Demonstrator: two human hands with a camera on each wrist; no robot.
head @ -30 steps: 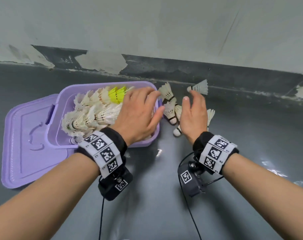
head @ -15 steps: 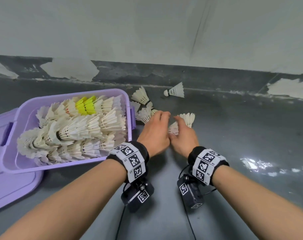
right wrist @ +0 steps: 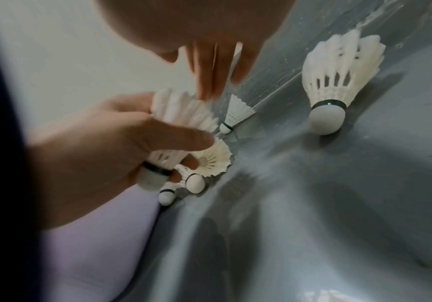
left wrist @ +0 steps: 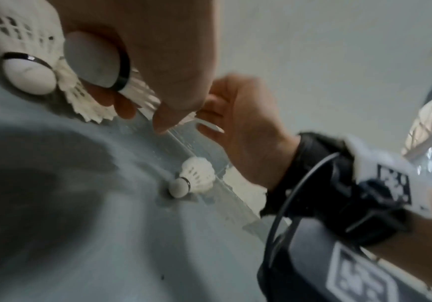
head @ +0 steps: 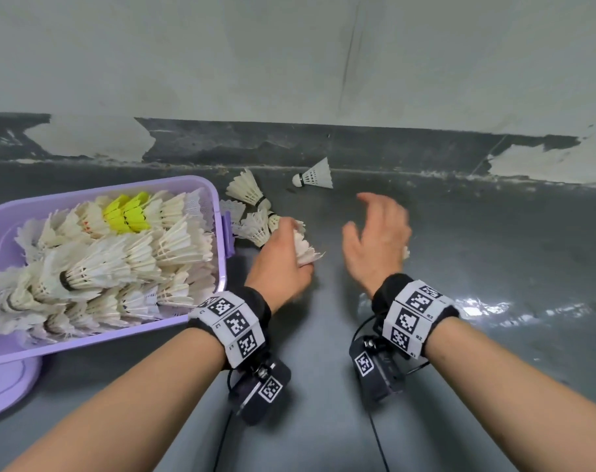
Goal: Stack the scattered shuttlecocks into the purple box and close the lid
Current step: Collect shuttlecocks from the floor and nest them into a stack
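Left hand (head: pixel 279 267) fingers curled round shuttlecock (head: pixel 305 248), newly lifted off floor (head: pixel 323 386). Right hand (head: pixel 374 240) now apart, fingers spread, empty. Box (head: pixel 218 206) just left, nearly full. Few loose shuttlecocks (head: pixel 252 206) still beside box. Lid (head: pixel 7 386) under box, still off.

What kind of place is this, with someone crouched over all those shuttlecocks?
Probably a badminton hall or its storeroom, though I can't be sure. A glossy grey floor meets a plain wall with peeling paint, and a purple box full of shuttlecocks sits on the floor.
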